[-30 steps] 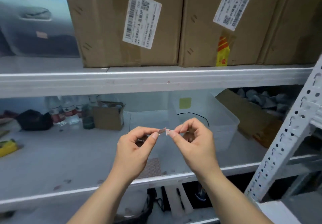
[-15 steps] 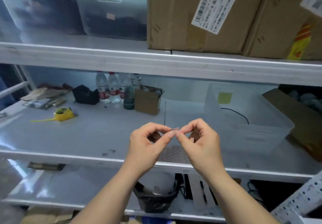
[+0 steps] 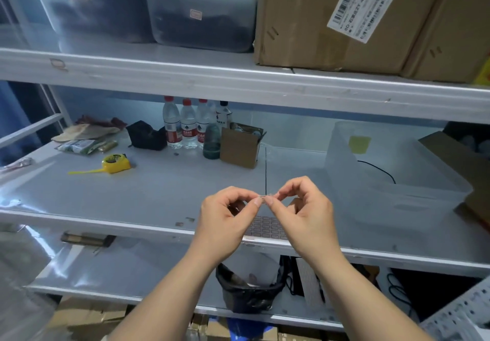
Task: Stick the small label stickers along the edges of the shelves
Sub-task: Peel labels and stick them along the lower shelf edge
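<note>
Left hand (image 3: 225,224) and right hand (image 3: 305,213) both pinching one tiny, barely discernible sticker (image 3: 266,196), sheet (image 3: 265,228) half-hidden behind.

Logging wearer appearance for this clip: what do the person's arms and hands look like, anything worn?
Both forearms are bare with no sleeves in view. The left hand and right hand wear no gloves, rings, watch or wristband. Fingernails are short and unpainted.

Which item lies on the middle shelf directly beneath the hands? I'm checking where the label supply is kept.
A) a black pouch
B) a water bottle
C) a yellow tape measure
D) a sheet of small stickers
D: the sheet of small stickers lies near the middle shelf's front edge, partly hidden under the left hand and right hand.
</note>
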`<state>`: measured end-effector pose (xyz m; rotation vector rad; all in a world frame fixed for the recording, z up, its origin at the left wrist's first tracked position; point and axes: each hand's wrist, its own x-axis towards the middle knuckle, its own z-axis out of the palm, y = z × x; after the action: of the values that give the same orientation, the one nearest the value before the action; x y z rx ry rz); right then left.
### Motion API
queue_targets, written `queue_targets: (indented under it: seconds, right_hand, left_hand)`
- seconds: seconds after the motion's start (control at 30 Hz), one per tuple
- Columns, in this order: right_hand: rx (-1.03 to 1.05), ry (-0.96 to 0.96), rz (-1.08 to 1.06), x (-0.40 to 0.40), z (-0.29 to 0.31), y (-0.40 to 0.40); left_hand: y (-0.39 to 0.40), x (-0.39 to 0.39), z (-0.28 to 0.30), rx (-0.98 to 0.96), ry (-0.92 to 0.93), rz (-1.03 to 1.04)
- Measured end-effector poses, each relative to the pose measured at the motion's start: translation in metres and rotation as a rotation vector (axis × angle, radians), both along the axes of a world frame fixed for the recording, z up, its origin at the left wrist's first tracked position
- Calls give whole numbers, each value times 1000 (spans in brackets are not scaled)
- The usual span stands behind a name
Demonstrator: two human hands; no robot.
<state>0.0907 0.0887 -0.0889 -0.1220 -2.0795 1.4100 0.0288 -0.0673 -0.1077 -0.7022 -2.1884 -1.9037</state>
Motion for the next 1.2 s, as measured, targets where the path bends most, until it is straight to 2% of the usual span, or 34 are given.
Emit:
queue_targets:
  seconds: [0.27, 0.47, 0.83, 1.2]
  right_hand:
    - [85, -77, 79, -7, -12, -2]
    - [21, -118, 109, -11, -21, -9]
    - [-42, -160, 132, -9, -41, -23]
    - [-181, -198, 153, 1, -75, -36]
  left_hand:
    - [-13, -6, -5, -4, -33, -44]
    - [-21, -8, -13, -47, 9, 7]
    - [-40, -11, -34, -35, -73, -33]
    - [-52, -6, -62, -89, -61, -27]
